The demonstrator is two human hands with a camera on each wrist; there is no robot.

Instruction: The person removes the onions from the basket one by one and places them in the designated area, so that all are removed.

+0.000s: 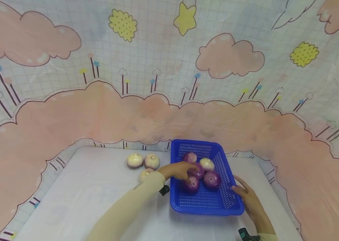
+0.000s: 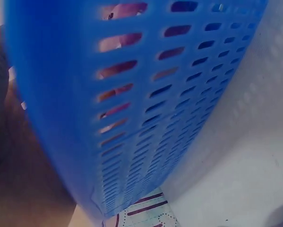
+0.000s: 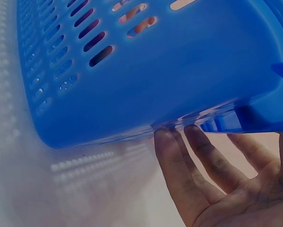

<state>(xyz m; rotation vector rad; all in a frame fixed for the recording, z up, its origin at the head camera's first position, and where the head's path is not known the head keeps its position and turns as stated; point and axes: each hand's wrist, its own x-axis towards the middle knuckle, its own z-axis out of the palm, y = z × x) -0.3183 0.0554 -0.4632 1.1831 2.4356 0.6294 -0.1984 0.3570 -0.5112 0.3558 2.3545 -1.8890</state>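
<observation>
A blue plastic basket [image 1: 207, 210] with slotted walls holds several purple onions, one of them [image 1: 212, 180] near its right wall, and a pale-topped onion [image 1: 207, 164]. My left hand [image 1: 180, 170] reaches over the basket's left rim. Its fingers and thumb are spread around a purple onion [image 1: 199, 172] in the middle of the group, and another purple onion [image 1: 191, 185] lies just below the thumb. My right hand [image 1: 249, 199] holds the basket's right side, thumb at the rim. In the right wrist view its fingertips [image 3: 166, 136] touch the outer wall. The basket wall [image 2: 146, 109] hides the left fingers in the left wrist view.
Left of the basket, two pale onions [image 1: 134, 160] [image 1: 152, 161] lie on the white table [image 1: 76, 187]. A third pale onion [image 1: 146, 174] is partly behind the left sleeve [image 1: 130, 204]. A printed cloth [image 1: 145, 117] with clouds hangs behind the table.
</observation>
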